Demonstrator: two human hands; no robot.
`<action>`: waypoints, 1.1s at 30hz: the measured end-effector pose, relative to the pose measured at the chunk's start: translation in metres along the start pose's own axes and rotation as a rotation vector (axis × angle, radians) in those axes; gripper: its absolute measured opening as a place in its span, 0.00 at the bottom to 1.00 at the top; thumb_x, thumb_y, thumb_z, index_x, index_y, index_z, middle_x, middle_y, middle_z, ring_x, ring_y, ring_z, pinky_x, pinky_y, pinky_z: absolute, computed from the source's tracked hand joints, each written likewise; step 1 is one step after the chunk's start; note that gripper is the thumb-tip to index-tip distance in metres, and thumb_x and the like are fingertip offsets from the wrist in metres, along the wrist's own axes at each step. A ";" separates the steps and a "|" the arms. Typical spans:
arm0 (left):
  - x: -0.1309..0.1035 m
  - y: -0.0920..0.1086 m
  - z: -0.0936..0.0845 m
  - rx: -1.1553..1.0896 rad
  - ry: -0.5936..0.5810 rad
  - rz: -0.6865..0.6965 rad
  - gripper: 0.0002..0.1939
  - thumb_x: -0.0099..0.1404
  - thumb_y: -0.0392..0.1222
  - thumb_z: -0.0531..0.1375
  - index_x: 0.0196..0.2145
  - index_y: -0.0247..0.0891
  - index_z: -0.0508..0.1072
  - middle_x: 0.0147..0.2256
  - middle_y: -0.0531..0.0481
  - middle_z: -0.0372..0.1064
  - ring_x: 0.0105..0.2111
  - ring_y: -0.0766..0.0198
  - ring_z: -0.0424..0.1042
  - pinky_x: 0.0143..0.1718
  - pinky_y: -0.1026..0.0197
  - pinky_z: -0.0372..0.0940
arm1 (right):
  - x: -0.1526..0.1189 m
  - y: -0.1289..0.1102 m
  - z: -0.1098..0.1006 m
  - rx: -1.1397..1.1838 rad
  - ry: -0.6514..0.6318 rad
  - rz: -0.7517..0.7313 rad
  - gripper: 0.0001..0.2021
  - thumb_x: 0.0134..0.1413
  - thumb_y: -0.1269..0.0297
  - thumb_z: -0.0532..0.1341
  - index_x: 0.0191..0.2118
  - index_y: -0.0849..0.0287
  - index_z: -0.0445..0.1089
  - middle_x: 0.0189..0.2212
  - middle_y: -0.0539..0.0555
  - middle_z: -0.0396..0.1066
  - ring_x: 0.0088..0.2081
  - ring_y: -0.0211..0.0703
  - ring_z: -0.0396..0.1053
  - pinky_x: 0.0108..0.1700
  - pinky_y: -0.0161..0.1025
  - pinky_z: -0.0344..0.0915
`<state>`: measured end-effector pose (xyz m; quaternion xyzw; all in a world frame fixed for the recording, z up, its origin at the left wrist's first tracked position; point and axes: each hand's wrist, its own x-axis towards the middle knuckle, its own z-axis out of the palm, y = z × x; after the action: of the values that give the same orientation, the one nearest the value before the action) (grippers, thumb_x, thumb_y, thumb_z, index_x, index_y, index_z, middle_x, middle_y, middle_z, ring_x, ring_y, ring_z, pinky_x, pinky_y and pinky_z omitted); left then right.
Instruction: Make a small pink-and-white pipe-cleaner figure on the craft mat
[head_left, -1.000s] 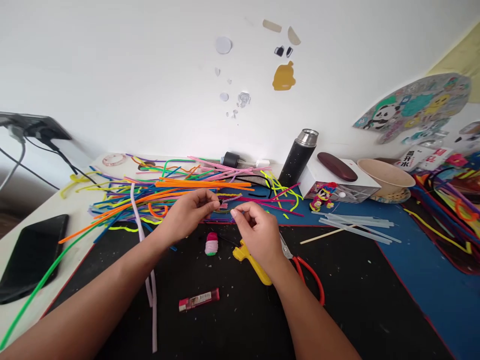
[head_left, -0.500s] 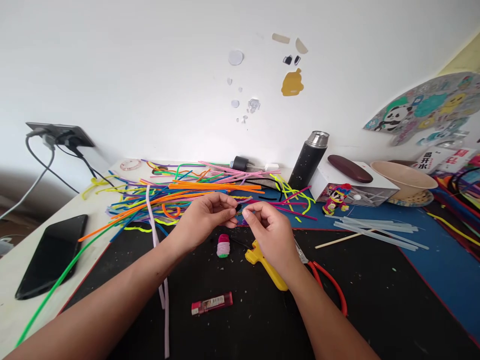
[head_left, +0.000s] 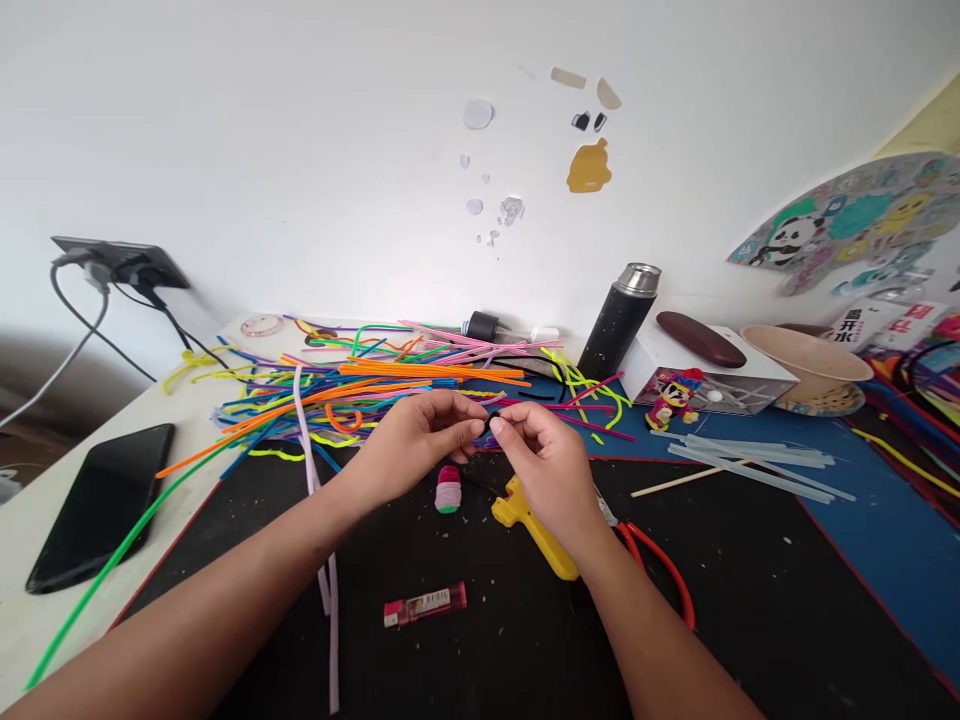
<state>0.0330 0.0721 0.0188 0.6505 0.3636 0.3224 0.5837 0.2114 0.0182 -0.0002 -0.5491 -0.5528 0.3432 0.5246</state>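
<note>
My left hand (head_left: 416, 445) and my right hand (head_left: 547, 465) meet fingertip to fingertip over the black mat (head_left: 750, 620). Together they pinch a small dark piece of pipe cleaner (head_left: 491, 424). Behind them spreads a heap of coloured pipe cleaners (head_left: 360, 385). A small pink, white and green wound bundle (head_left: 448, 490) lies just below my hands. A yellow glue gun (head_left: 536, 525) lies under my right wrist, with red-handled pliers (head_left: 652, 565) next to it.
A red lighter (head_left: 425, 605) and a lilac pipe cleaner (head_left: 330, 600) lie near me. A black phone (head_left: 97, 505) sits at the left edge. A black flask (head_left: 626, 320), white box (head_left: 712, 375), bowl (head_left: 806, 360) and clear glue sticks (head_left: 750, 460) stand to the right.
My hands have drawn closer until the fingertips touch around the small dark piece. The view shifted slightly left and down on the desk.
</note>
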 end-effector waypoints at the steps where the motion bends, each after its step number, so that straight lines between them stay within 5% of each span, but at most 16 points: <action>1: 0.000 0.000 -0.002 0.058 -0.001 0.009 0.15 0.65 0.52 0.68 0.39 0.36 0.78 0.32 0.51 0.75 0.29 0.64 0.73 0.33 0.61 0.69 | 0.000 -0.001 0.000 0.009 0.007 0.007 0.10 0.62 0.55 0.64 0.35 0.56 0.73 0.27 0.49 0.72 0.28 0.41 0.66 0.30 0.36 0.62; 9: -0.002 0.004 -0.003 0.267 0.018 0.047 0.11 0.64 0.47 0.64 0.32 0.36 0.77 0.31 0.51 0.73 0.31 0.63 0.67 0.32 0.62 0.63 | -0.003 -0.003 0.002 -0.033 -0.035 0.030 0.11 0.62 0.55 0.63 0.34 0.56 0.72 0.25 0.48 0.68 0.26 0.39 0.62 0.27 0.35 0.58; 20: 0.002 0.010 -0.009 0.057 -0.109 -0.038 0.12 0.61 0.49 0.67 0.30 0.37 0.75 0.26 0.54 0.68 0.25 0.67 0.65 0.27 0.65 0.61 | -0.004 -0.008 0.003 0.022 -0.062 0.058 0.12 0.61 0.52 0.63 0.35 0.56 0.72 0.24 0.47 0.66 0.24 0.39 0.59 0.25 0.35 0.56; 25: 0.005 0.005 -0.011 -0.079 -0.037 -0.078 0.14 0.57 0.49 0.71 0.31 0.36 0.76 0.27 0.53 0.72 0.23 0.68 0.66 0.27 0.65 0.64 | -0.003 -0.009 0.001 0.117 -0.069 0.076 0.14 0.61 0.50 0.64 0.36 0.57 0.74 0.20 0.44 0.59 0.22 0.37 0.56 0.24 0.35 0.54; 33: 0.004 0.003 -0.005 -0.095 -0.034 -0.059 0.15 0.58 0.51 0.71 0.31 0.36 0.75 0.28 0.52 0.74 0.23 0.68 0.68 0.28 0.64 0.66 | -0.003 -0.003 0.003 0.054 -0.041 0.047 0.11 0.60 0.53 0.64 0.37 0.56 0.73 0.23 0.47 0.67 0.23 0.38 0.60 0.25 0.35 0.56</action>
<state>0.0316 0.0782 0.0220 0.6166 0.3569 0.3108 0.6291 0.2069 0.0156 0.0014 -0.5404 -0.5410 0.3814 0.5195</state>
